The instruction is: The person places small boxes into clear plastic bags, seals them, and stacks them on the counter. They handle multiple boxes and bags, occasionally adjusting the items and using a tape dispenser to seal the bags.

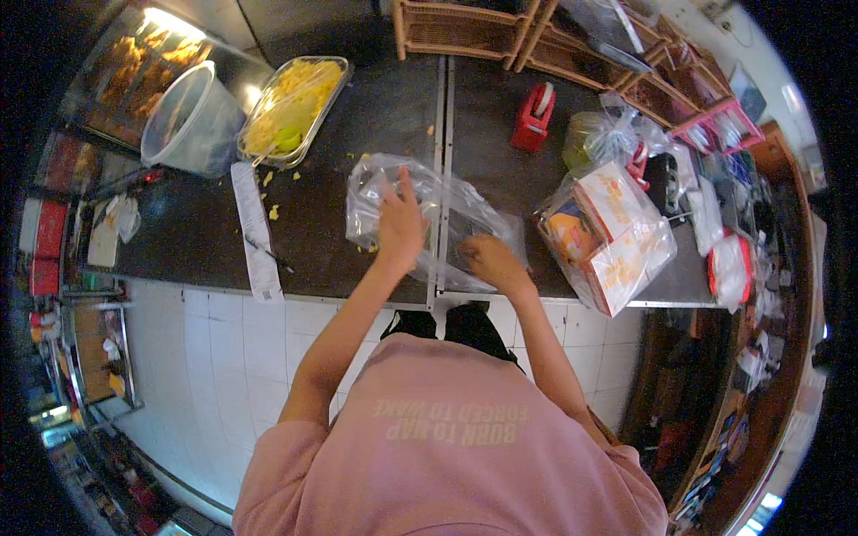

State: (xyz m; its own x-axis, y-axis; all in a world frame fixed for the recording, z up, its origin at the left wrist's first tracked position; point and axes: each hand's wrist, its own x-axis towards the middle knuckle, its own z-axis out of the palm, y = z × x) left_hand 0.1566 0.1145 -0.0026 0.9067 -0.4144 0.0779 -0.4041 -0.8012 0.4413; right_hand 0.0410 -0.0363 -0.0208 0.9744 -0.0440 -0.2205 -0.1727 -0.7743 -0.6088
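Observation:
A clear plastic bag (462, 201) lies crumpled on the dark counter in front of me, across the metal seam between two counter sections. My left hand (402, 224) is over the bag's left part, fingers extended and apart; motion blurs some of them. I cannot tell whether these fingers are inside the bag or on top of it. At the bag's right side, the fingers of my right hand (496, 261) are curled around its thin plastic. Part of the bag is hidden beneath both hands.
A clear tray of yellow food (295, 100) sits back left beside a translucent bucket (194, 127). A paper receipt (251, 228) with a pen (268, 253) overhangs the front edge. Right are a red tape dispenser (534, 117) and bagged food boxes (620, 228). Rattan racks (462, 30) stand behind.

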